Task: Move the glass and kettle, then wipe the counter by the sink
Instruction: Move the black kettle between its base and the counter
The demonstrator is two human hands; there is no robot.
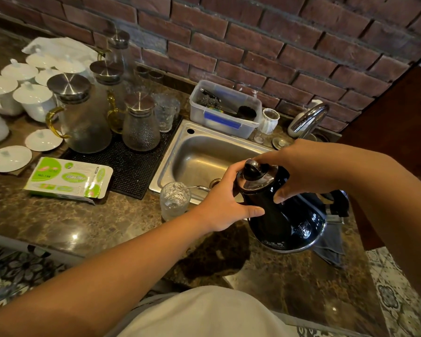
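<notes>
gripping the black kettle (284, 215) at the sink's (180, 142) front corner, both hands' fingers (250, 211) clamp its neck; lift it level, steering the spout past the glass (174, 200) just beside it on the surface (83, 224).

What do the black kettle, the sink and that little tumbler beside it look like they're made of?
Kettle: probably metal with glossy black enamel or paint, judging by its sharp reflections; the lid and base rim look like bare steel.
Sink: brushed stainless steel, dull grey with soft highlights.
Tumbler: clear textured glass, see-through with sparkling ridges; moulded plastic can't be ruled out.
</notes>
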